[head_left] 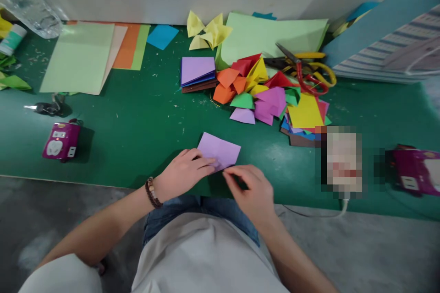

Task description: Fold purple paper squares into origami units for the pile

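Observation:
A lilac square of paper (pixel 220 149) lies on the green table (pixel 137 123) near its front edge. My left hand (pixel 182 173) rests on the paper's near left corner, fingers together and pressing it flat. My right hand (pixel 252 190) pinches the paper's near edge with thumb and forefinger. A beaded bracelet (pixel 151 192) sits on my left wrist.
Behind the paper lie a heap of folded coloured pieces (pixel 256 89), a stack of paper squares (pixel 197 73), scissors (pixel 302 68) and yellow folded shapes (pixel 208 32). Large sheets (pixel 80 55) lie at back left. Purple devices stand at left (pixel 61 141) and right (pixel 414 169).

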Action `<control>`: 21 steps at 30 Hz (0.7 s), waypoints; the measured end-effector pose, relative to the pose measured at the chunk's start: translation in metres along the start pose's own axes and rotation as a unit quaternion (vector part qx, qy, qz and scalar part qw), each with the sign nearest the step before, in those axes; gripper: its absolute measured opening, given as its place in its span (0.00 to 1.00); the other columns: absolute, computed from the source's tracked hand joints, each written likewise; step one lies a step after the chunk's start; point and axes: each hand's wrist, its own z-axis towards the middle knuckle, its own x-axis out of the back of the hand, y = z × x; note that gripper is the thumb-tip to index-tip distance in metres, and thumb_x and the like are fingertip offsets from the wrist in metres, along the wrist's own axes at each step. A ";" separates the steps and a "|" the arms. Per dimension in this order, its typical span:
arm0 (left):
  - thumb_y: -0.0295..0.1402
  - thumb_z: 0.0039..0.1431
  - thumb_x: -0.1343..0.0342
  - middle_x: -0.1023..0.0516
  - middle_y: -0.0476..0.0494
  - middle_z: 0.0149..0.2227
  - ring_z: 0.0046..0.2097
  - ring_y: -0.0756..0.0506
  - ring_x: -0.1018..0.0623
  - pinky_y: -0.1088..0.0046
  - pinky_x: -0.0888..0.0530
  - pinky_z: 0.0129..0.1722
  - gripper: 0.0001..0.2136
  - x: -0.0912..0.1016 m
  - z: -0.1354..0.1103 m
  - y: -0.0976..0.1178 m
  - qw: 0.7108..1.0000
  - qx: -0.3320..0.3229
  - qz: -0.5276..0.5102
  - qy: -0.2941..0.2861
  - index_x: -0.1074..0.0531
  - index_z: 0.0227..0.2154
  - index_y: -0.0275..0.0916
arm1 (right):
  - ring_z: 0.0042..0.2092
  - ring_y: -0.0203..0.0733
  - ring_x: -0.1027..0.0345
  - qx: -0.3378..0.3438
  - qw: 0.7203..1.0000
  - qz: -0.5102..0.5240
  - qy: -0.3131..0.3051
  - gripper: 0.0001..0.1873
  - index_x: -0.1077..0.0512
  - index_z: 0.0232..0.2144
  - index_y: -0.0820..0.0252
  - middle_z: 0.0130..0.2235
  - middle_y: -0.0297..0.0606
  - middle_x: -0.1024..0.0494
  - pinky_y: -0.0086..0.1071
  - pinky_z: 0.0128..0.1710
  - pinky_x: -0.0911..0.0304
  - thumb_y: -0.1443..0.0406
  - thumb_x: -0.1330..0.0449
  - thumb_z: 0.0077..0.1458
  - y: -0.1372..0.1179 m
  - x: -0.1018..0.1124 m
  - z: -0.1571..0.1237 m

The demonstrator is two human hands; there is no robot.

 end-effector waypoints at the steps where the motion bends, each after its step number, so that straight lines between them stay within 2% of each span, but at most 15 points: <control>1: 0.31 0.67 0.52 0.27 0.50 0.54 0.50 0.46 0.31 0.68 0.33 0.46 0.13 -0.003 -0.001 0.006 1.000 0.014 0.014 0.012 0.30 0.50 0.46 | 0.33 0.38 0.31 -0.047 0.999 0.003 0.027 0.05 0.27 0.37 0.55 0.34 0.36 0.22 0.34 0.35 0.37 0.65 0.42 0.58 0.005 0.007 -0.001; 3: 0.31 0.66 0.51 0.25 0.49 0.53 0.49 0.45 0.30 0.66 0.33 0.48 0.12 -0.011 0.000 0.022 0.996 0.059 0.047 0.047 0.29 0.49 0.44 | 0.33 0.38 0.30 -0.134 0.988 0.025 0.068 0.07 0.27 0.40 0.55 0.36 0.36 0.22 0.34 0.35 0.35 0.63 0.41 0.57 0.016 0.017 -0.002; 4: 0.32 0.66 0.51 0.25 0.47 0.52 0.49 0.45 0.30 0.66 0.33 0.47 0.12 -0.016 0.001 0.031 0.992 0.085 0.061 0.066 0.28 0.49 0.41 | 0.36 0.40 0.29 -0.154 0.984 0.043 0.077 0.07 0.27 0.39 0.55 0.38 0.36 0.22 0.35 0.36 0.34 0.63 0.41 0.57 0.019 0.019 -0.003; 6: 0.36 0.66 0.51 0.26 0.44 0.53 0.50 0.44 0.30 0.65 0.32 0.47 0.14 -0.023 0.002 0.049 0.983 0.141 0.077 0.091 0.28 0.50 0.38 | 0.40 0.42 0.28 -0.167 0.980 0.071 0.076 0.06 0.27 0.37 0.55 0.39 0.37 0.22 0.36 0.39 0.34 0.62 0.40 0.56 0.021 0.018 -0.002; 9: 0.42 0.64 0.51 0.30 0.41 0.58 0.53 0.40 0.31 0.63 0.32 0.49 0.21 -0.024 0.003 0.068 0.975 0.192 0.076 0.076 0.32 0.54 0.35 | 0.41 0.42 0.28 -0.149 0.983 0.097 0.044 0.04 0.27 0.35 0.55 0.38 0.37 0.22 0.37 0.40 0.33 0.63 0.41 0.56 0.013 0.007 0.001; 12: 0.43 0.63 0.50 0.36 0.39 0.63 0.55 0.38 0.32 0.59 0.32 0.51 0.25 -0.019 0.002 0.075 0.976 0.203 0.069 0.035 0.36 0.58 0.33 | 0.38 0.42 0.28 -0.143 0.985 0.093 0.017 0.02 0.29 0.34 0.55 0.35 0.36 0.22 0.38 0.41 0.36 0.64 0.41 0.56 0.004 -0.005 0.006; 15: 0.43 0.61 0.48 0.37 0.36 0.63 0.56 0.36 0.33 0.57 0.32 0.53 0.28 -0.015 0.003 0.077 0.976 0.207 0.070 0.005 0.38 0.60 0.31 | 0.36 0.42 0.29 -0.135 0.989 0.061 0.015 0.02 0.29 0.31 0.56 0.33 0.35 0.21 0.39 0.40 0.39 0.64 0.41 0.56 0.000 -0.011 0.010; 21: 0.39 0.59 0.45 0.38 0.31 0.63 0.58 0.36 0.33 0.58 0.32 0.55 0.29 -0.017 0.007 0.079 0.972 0.210 0.101 -0.004 0.38 0.60 0.28 | 0.34 0.41 0.31 -0.138 0.989 0.028 0.039 0.03 0.29 0.29 0.56 0.31 0.32 0.22 0.38 0.39 0.44 0.66 0.40 0.55 0.001 -0.016 0.019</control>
